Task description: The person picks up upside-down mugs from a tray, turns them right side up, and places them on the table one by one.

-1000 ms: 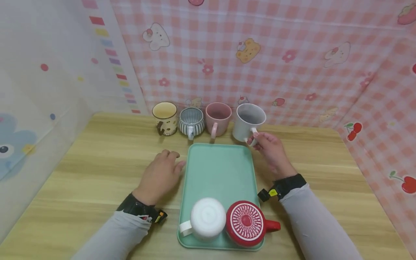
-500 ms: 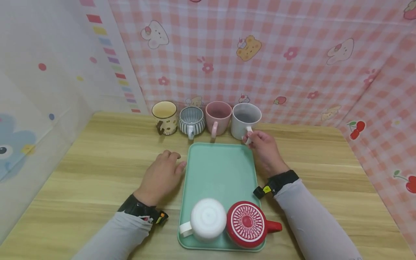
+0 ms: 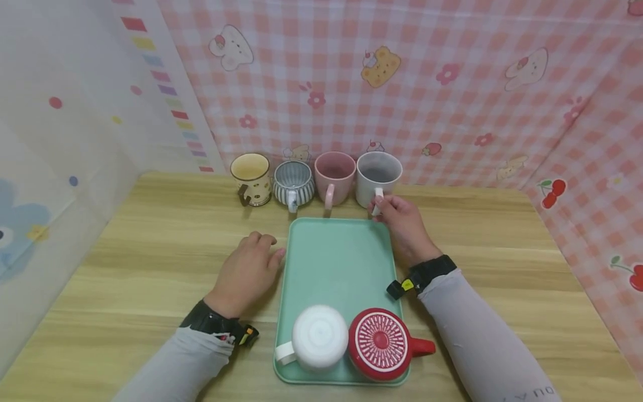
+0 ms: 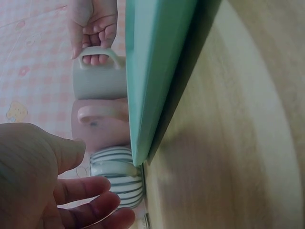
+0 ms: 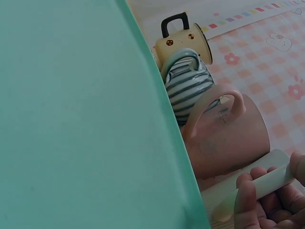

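Note:
My right hand (image 3: 406, 228) grips the handle of a light grey mug (image 3: 374, 181), which stands upright at the right end of a row of mugs. Close on its left is a pink mug (image 3: 335, 177), then a striped blue-and-white mug (image 3: 301, 195) and a cream mug (image 3: 261, 187) with a dark handle. In the right wrist view, curled fingers wrap the pale handle (image 5: 274, 182). My left hand (image 3: 246, 273) rests by the left edge of the green tray (image 3: 336, 257), fingers loosely bent, holding nothing.
On the tray's near end, a white mug (image 3: 320, 338) and a red mug (image 3: 380, 344) stand upside down. The red handle sticks out past the tray's right edge. Behind the row hangs a pink checked cloth (image 3: 311, 56). The tabletop (image 3: 166, 251) is wood-patterned.
My right hand has slid the grey mug left, up beside the pink mug. The left hand stays in place, and the head view has shifted slightly.

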The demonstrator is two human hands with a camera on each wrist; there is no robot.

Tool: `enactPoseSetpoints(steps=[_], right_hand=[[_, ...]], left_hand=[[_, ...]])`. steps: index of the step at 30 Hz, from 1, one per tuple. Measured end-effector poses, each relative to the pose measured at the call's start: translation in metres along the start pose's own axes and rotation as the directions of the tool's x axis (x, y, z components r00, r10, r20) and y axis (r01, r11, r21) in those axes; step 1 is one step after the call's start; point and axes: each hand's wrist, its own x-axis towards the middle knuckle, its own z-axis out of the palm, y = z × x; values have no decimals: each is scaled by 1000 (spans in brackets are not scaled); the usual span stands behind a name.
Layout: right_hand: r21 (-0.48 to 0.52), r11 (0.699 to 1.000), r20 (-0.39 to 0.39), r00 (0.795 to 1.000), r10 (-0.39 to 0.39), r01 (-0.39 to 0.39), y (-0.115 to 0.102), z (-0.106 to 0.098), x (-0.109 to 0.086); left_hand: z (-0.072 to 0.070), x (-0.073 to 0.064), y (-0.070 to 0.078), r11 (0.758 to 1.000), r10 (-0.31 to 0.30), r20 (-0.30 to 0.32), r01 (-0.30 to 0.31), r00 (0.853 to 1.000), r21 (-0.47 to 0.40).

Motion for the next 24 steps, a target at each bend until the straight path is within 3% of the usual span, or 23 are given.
enactPoseSetpoints(steps=[6,11,18,24], right_hand=[[-47,999,28,999,15,-14,-8,-3,-9],[-172,984,75,995,61,-48,-18,-11,-20],[-389,920,140,990,13,43,-31,-23,-35],[-494,863,216,976,-1,110,-45,-32,-62]], left_hand=[[-1,-1,1,1000,-4,14,4,1000,2],[0,-1,2,1000,-8,19,8,1000,-5],[1,0,1,1000,-19,24,19,1000,-1],[-2,-1,0,1000,-16,28,16,999,-2]])
